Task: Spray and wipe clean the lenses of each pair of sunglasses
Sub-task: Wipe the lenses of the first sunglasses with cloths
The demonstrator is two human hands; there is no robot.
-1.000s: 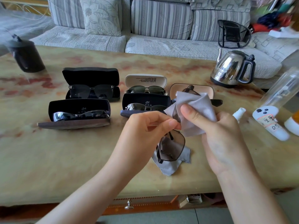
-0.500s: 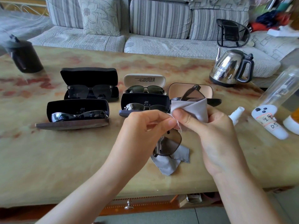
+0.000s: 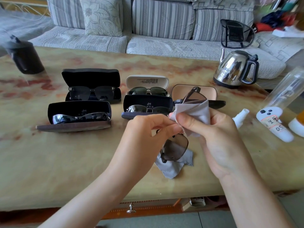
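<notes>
Sunglasses (image 3: 174,148) with brown-tinted lenses are held on end above the near middle of the table (image 3: 65,162), one lens up and one down. The left hand (image 3: 148,129) is curled, its thumb and fingertips pinching the frame near the bridge, just above the lower lens. The right hand (image 3: 218,137) is curled as well, thumb and forefinger pinching a grey cloth (image 3: 192,112) that is folded round the upper lens. Only that lens's top corner and a temple arm stick out above the fabric. The fingertips of the two hands touch or nearly touch.

The lower lens hangs bare, dark-rimmed and see-through. More grey fabric lies on the table beneath it. It may be the tail of the same cloth or a second one; the hands hide the join, so I cannot tell.

Behind the hands a tan case (image 3: 212,92) lies open. To its left are four more open cases (image 3: 91,78), two black, one white and one navy, each with a pair of sunglasses inside. A white spray bottle (image 3: 239,119) lies just right of the right hand, and a steel kettle (image 3: 230,69) stands at the far right of the table.
</notes>
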